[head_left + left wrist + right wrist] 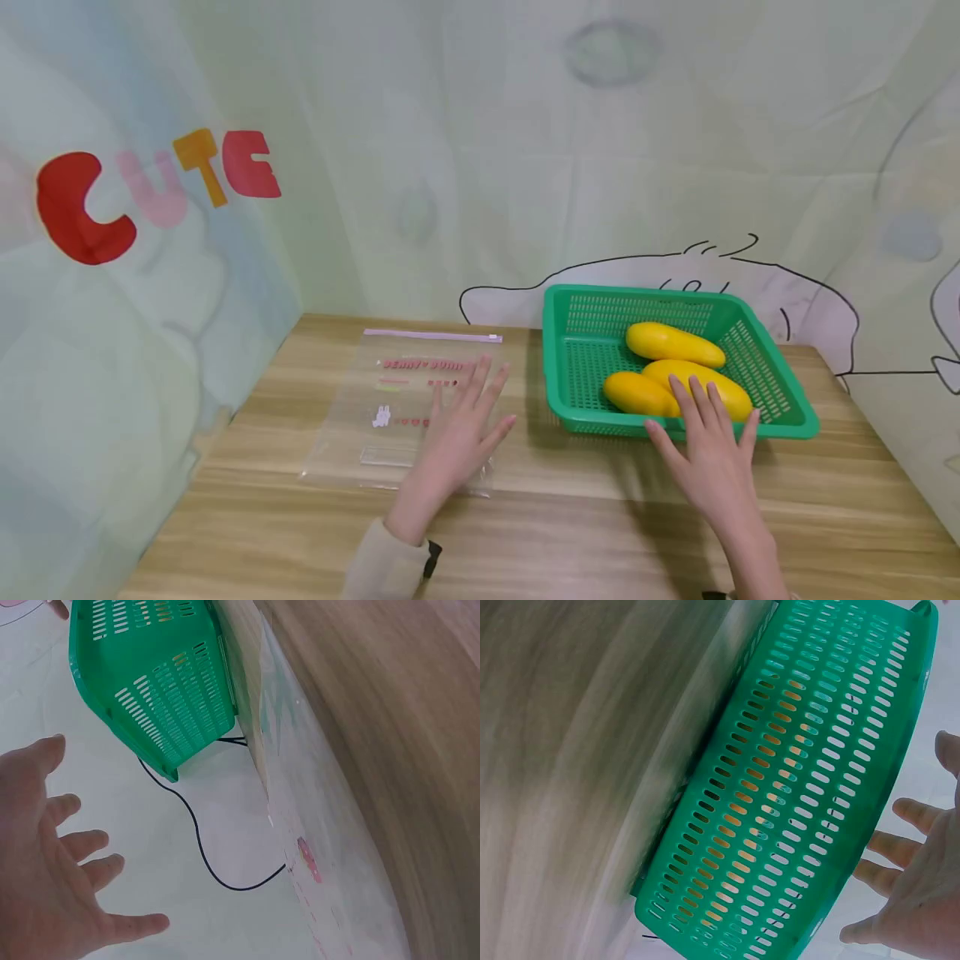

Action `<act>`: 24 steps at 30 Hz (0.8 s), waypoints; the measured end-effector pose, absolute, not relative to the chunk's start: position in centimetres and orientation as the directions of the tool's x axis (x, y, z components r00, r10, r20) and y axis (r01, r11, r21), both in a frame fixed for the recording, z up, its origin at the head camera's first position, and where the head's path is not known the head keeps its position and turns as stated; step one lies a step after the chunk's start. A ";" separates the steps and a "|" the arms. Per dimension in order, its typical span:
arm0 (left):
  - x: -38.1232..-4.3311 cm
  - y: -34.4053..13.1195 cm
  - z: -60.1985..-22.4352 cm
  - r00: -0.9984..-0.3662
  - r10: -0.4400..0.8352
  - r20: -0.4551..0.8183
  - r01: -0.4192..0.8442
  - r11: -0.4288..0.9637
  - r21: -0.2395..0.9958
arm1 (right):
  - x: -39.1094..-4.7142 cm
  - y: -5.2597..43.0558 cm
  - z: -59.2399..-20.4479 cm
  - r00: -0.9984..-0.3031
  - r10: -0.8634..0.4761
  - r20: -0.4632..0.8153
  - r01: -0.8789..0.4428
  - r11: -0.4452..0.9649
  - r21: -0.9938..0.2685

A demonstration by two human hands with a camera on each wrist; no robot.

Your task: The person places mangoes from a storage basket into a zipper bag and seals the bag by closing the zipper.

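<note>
My left hand (461, 429), fingers spread, hovers over a clear zip bag (337, 433) with a pink slider strip along its far edge and red printed letters. In the left wrist view the same hand (56, 862) is held apart from the bag (300, 795). Over the near rim of a green plastic basket (555, 367) is my right hand (712, 462), its fingers spread and grasping nothing. Inside the basket lie three yellow, mango-like fruits: one at the back (675, 344), one in the middle (731, 396), and one at the near left (633, 393). Through the slots of the basket (780, 795), yellow shows in the right wrist view.
A wooden table (555, 533) carries the bag on the left and the basket on the right. Behind it hangs a pale printed cloth (465, 167) with the coloured letters CUTE and a line drawing. The cloth also runs down both sides of the table.
</note>
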State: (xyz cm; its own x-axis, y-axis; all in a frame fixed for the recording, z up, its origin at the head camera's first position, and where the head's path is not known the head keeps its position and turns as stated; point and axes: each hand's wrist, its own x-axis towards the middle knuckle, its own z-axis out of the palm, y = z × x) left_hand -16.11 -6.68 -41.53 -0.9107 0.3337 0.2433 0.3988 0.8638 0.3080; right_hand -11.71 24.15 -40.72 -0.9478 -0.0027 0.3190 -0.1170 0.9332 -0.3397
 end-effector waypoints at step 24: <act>-17.0 -3.1 -40.9 -0.832 0.477 0.284 0.538 0.819 0.200 | -12.0 25.1 -40.6 -0.941 0.057 0.332 -0.073 0.928 -0.366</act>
